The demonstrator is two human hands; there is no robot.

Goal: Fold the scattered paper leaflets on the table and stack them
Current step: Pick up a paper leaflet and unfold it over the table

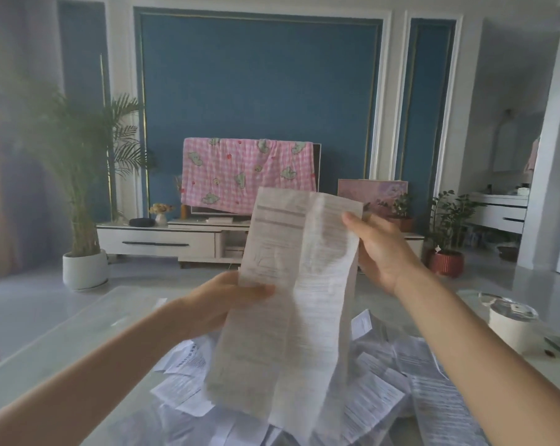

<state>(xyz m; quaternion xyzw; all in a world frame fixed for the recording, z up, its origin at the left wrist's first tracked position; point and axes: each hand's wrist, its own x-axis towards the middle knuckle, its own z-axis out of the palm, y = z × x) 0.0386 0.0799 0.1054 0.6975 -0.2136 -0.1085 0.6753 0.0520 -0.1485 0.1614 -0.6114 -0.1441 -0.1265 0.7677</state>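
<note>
A long printed paper leaflet (pixel 291 304), creased lengthwise, hangs unfolded in the air in front of me. My left hand (pixel 227 300) pinches its left edge about a third of the way down. My right hand (pixel 381 249) grips its right edge near the top. Below it, several more leaflets (pixel 381 391) lie scattered in a loose heap on the glossy pale table (pixel 79 342). Part of the heap is hidden behind the held sheet.
A white cylindrical container with a clear lid (pixel 510 323) stands on the table at the right, with small items beside it. Beyond the table are a potted palm (pixel 82 188), a low TV cabinet (pixel 162 241) and a screen draped in pink cloth (pixel 249 175).
</note>
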